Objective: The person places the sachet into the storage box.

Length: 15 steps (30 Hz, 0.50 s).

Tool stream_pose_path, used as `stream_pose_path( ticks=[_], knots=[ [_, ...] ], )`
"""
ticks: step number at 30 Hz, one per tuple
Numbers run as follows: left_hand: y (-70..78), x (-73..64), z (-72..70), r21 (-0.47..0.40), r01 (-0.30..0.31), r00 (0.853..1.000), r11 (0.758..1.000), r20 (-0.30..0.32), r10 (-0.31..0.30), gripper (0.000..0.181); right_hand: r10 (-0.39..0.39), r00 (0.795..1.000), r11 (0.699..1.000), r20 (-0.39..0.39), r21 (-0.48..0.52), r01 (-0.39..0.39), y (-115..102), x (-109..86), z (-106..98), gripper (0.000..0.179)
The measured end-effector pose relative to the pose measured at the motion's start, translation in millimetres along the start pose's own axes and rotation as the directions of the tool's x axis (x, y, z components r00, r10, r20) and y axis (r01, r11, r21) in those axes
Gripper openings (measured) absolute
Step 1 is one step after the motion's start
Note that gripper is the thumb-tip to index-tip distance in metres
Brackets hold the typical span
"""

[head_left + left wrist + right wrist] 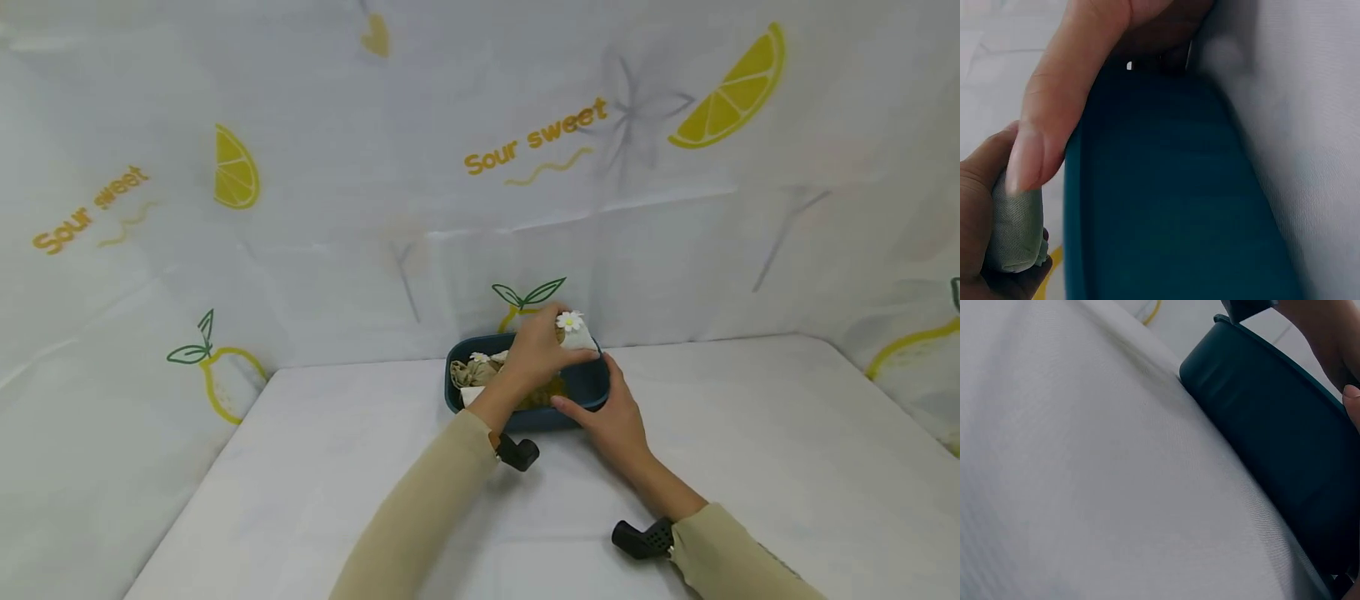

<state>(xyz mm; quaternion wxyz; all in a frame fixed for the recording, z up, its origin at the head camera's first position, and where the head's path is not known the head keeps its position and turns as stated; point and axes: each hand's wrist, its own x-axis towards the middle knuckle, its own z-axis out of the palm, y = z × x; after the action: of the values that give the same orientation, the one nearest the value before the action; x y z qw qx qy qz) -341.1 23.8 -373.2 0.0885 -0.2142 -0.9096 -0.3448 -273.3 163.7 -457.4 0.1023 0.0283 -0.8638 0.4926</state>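
Note:
My left hand (534, 354) reaches over a dark teal basin (551, 422) and grips a small pale cloth bundle (579, 337) with a white daisy on it. In the left wrist view the bundle (1016, 228) looks rounded, pinched between thumb and fingers above the basin rim. At the basin's right end, my right hand (618, 421) holds the rim, its thumb in front and its fingers round the far corner. Inside the basin, a beige cloth bundle (467, 373), also with a daisy, lies at the left. Olive-yellow stuff (546, 392) lies in the middle, partly hidden by my left arm.
The basin stands on a white-covered table (345, 467), close to its back edge. Behind it hangs a white cloth backdrop (315, 208) printed with lemons and lettering. Black wrist cameras (519, 452) sit below both hands.

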Motion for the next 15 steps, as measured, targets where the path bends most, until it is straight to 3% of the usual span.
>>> stream_pose_path(
  ticks=[7, 12, 15],
  knots=[
    [-3.2, 8.2, 15.0, -0.038, 0.015, 0.999, 0.999, 0.032, -0.014, 0.072, -0.001, 1.0, 1.0, -0.003, 0.011, 0.001, 0.3, -0.9, 2.3, 0.113],
    [-16.4, 11.0, 25.9, -0.009, 0.045, 0.996, 0.999, 0.084, -0.044, 0.065, -0.007, 1.0, 1.0, -0.01, 0.009, 0.007, 0.9, -1.0, 1.8, 0.112],
    [-21.4, 14.2, 31.3, 0.059, 0.039, 0.99, 0.997, 0.135, -0.047, 0.064, -0.016, 1.0, 1.0, -0.017, 0.005, 0.016, 1.8, 0.6, 0.0, 0.111]
  ],
)
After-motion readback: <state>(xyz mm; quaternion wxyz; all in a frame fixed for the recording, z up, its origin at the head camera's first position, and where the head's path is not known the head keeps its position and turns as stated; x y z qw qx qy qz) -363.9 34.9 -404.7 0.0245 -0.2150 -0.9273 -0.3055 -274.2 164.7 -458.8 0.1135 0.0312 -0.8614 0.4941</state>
